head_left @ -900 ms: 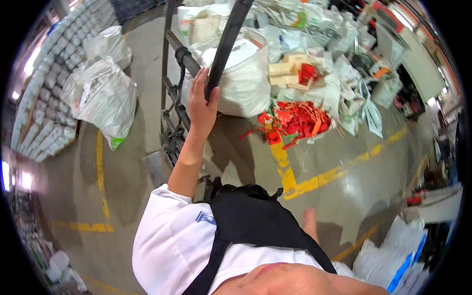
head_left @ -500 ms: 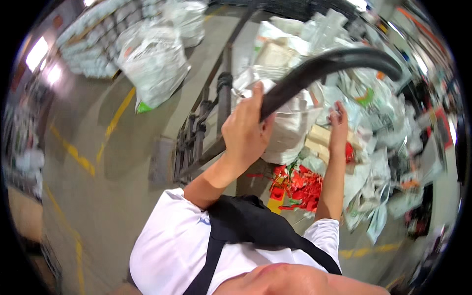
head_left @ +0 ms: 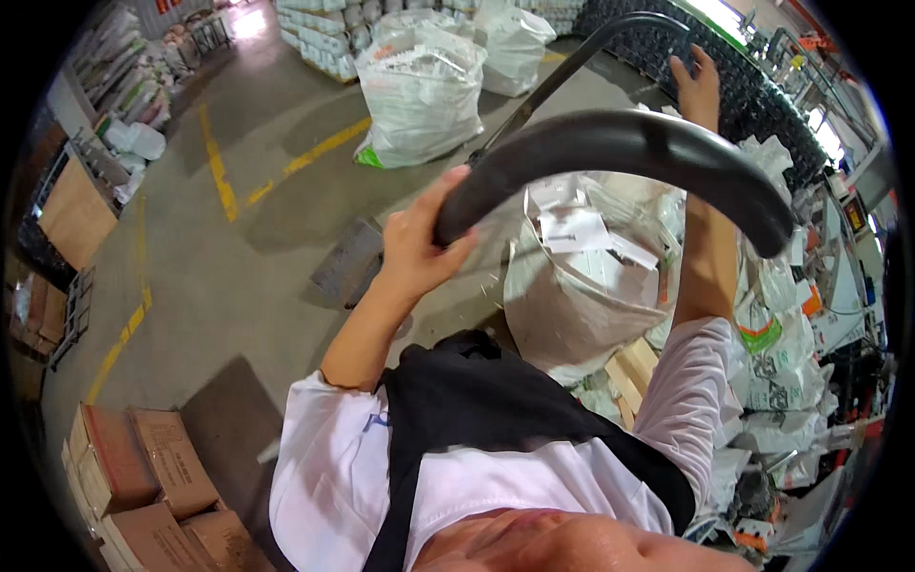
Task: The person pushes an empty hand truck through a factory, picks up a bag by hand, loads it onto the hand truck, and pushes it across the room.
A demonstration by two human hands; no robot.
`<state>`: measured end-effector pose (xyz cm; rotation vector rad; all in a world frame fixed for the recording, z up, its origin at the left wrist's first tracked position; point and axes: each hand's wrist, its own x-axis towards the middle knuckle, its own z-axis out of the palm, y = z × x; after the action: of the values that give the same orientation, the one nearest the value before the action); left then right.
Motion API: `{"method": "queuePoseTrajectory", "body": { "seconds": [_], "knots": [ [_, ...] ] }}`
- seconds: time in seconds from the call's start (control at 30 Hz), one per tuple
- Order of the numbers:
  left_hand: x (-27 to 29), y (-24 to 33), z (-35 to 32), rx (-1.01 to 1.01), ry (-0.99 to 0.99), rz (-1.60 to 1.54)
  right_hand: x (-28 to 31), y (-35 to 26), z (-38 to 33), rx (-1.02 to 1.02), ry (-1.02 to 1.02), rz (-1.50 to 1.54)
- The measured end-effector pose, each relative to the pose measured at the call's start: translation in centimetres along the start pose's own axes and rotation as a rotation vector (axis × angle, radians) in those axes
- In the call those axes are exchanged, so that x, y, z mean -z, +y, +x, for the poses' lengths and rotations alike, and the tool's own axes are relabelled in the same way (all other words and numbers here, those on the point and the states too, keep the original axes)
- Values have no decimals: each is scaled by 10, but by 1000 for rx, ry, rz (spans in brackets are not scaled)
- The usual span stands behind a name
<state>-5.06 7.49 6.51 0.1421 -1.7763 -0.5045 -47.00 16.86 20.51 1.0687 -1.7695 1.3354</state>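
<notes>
A long, curved black piece (head_left: 620, 133), shaped like a mudguard, arches across the middle in front of me. My left hand (head_left: 424, 238) grips its left end, with the thumb below and the fingers partly hidden behind. Past the arch, my right hand (head_left: 701, 81) is raised at the end of an outstretched arm. Its fingers are spread and nothing shows in them. Close to that hand is the bent top of a dark metal bar (head_left: 581, 52), which runs down toward my left hand. Under the arch stands a large white sack (head_left: 538, 305) with white pieces inside.
Full white bags (head_left: 419, 95) stand on the floor at the far left, before wrapped stacks (head_left: 319, 43). Brown cartons (head_left: 172, 458) are piled at near left. Heaped plastic bags (head_left: 777, 372) line the right side. A dark grey block-like object (head_left: 348, 262) rests beside my left arm.
The view has turned, bringing the cartons in and leaving the red scraps out. My right hand has moved from beside the bags up to the far side. My left hand still holds the curved piece.
</notes>
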Motion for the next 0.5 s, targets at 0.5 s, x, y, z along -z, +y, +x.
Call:
{"method": "queuePoseTrajectory", "body": {
  "seconds": [0.5],
  "knots": [
    [149,-16,-30,278,273,-4,-16,16,16,568,-127,-318]
  ]
}}
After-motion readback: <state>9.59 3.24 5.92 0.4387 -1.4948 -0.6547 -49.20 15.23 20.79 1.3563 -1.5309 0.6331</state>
